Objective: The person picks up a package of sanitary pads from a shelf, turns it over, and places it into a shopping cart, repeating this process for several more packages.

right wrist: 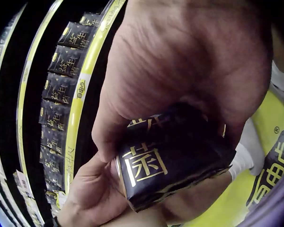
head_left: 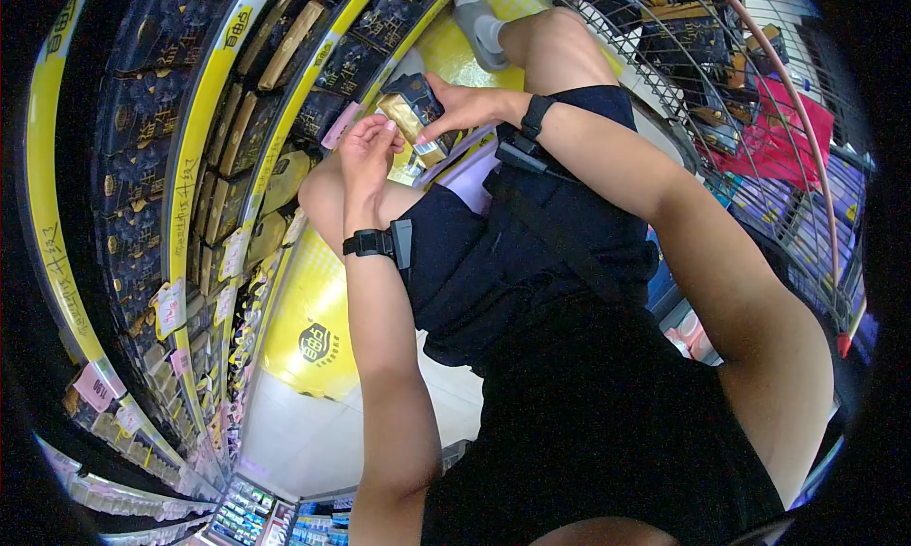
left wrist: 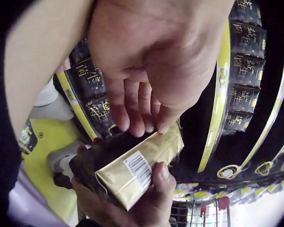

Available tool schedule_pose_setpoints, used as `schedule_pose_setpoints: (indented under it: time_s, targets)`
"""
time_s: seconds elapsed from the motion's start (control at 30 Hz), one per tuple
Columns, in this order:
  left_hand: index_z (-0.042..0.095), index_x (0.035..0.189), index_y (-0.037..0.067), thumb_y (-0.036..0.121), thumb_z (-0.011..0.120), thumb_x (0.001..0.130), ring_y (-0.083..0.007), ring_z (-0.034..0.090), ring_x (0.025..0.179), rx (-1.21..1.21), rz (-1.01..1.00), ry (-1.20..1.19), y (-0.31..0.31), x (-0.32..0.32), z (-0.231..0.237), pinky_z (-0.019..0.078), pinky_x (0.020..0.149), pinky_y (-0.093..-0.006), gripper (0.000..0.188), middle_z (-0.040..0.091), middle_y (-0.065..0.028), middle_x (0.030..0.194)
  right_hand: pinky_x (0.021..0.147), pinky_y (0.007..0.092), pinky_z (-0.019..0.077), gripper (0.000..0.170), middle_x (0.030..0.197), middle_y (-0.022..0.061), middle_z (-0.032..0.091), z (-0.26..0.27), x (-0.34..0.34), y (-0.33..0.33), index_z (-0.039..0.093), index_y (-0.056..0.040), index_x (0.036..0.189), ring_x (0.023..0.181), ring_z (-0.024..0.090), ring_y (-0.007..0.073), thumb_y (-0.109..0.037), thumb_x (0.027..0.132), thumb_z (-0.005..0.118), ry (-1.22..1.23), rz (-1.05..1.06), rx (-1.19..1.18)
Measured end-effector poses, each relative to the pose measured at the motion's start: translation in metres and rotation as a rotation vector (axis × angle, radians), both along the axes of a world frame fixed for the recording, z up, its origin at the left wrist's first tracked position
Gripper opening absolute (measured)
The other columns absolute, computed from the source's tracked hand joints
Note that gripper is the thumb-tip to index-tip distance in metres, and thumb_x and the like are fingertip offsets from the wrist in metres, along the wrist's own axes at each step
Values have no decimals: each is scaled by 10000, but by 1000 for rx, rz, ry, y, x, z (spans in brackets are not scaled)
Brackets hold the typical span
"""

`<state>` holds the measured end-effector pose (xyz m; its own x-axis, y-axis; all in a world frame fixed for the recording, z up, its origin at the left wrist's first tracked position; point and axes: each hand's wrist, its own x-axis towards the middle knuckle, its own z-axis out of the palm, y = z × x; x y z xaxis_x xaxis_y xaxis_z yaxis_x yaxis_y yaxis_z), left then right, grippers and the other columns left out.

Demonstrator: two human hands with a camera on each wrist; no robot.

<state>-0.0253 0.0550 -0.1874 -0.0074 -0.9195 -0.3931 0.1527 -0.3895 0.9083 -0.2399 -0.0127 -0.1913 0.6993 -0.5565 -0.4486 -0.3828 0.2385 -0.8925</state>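
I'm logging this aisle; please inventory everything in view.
Barcoded packet: one, black and gold, in hands
Shelved packets: many, mostly black, left
Shelf strips: several, yellow, left
Price tags: several, pink or white, shelf edges
Floor mat: one visible, yellow, beneath person
Wire cart: one, pink-railed, right, loaded
Bag-like item: one, red, at cart
Far goods: many, blue and white, bottom
Shirt: one, black, bottom
Shorts: one pair, navy, centre
Shoes: two, grey, top
Wrist straps: two, black, both wrists
Left hand: one, bare, at packet
Right hand: one, bare, gripping packet

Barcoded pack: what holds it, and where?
The right hand grips the pack, thumb at its gold side, near the barcode; whether the left hand pinches it is unclear.
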Motion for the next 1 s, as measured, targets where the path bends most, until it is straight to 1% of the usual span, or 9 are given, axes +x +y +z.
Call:
schedule_pose_setpoints:
  time_s: [0.07,0.3,0.4,0.47,0.6,0.67,0.77,0.87,1.0]
  targets:
    - [621,990,9,85,667,910,-117,633,678,10,-28,-49,0,1,-1,512,603,-234,119,660,-58,816,957,336,450,1104,1216,283,540,-9,2,0,202,93,1343,1139,558,317,-494,655,836,5,-23,-58]
    - [629,913,15,72,647,914,-93,629,665,-22,-40,-217,4,-4,1,473,589,-212,60,648,-29,769,955,348,459,1120,1222,303,539,-16,1,2,203,102,1349,1144,564,338,-532,658,815,33,2,-86]
    - [605,900,24,62,624,918,-91,625,662,-62,-67,-225,3,-2,-6,458,574,-209,47,643,-23,767,959,345,460,1119,1228,304,536,-12,1,1,205,109,1355,1146,564,339,-531,664,810,39,2,-98]
    - [593,904,28,56,611,923,-88,619,657,-87,-26,-158,2,1,-10,450,565,-204,38,640,-24,774,962,338,459,1117,1230,300,535,-10,3,1,206,114,1357,1144,564,336,-525,668,811,62,-18,-107]
    - [587,939,33,74,609,937,-85,611,650,-116,91,-82,2,0,-9,439,552,-196,46,635,-26,793,979,334,447,1112,1233,293,529,-10,6,-1,206,115,1367,1157,551,329,-513,677,811,-25,-128,-50]
    - [587,943,32,97,618,942,-82,608,652,-105,86,-143,1,0,-5,435,547,-193,72,632,-25,799,985,335,441,1102,1234,289,526,-9,7,0,213,113,1369,1163,544,325,-509,682,809,-48,-175,-42]
    - [588,950,33,129,630,947,-79,602,653,-95,47,-195,0,-3,-1,431,544,-194,106,627,-21,794,1018,313,410,1072,1288,244,507,-8,2,0,187,76,1417,1200,503,278,-452,729,817,-16,-114,-19]
    - [589,949,36,137,629,950,-74,590,648,-83,22,-208,0,-5,-1,429,544,-195,109,622,-16,785,997,337,428,1079,1259,281,516,-15,3,1,224,109,1366,1183,529,318,-502,693,806,11,-34,-67]
    - [590,945,40,137,617,954,-69,577,640,-84,-14,-188,2,-2,-4,427,548,-193,101,614,-8,783,993,334,431,1049,1247,276,524,-7,2,3,247,107,1344,1186,528,314,-507,701,805,-13,-15,-34]
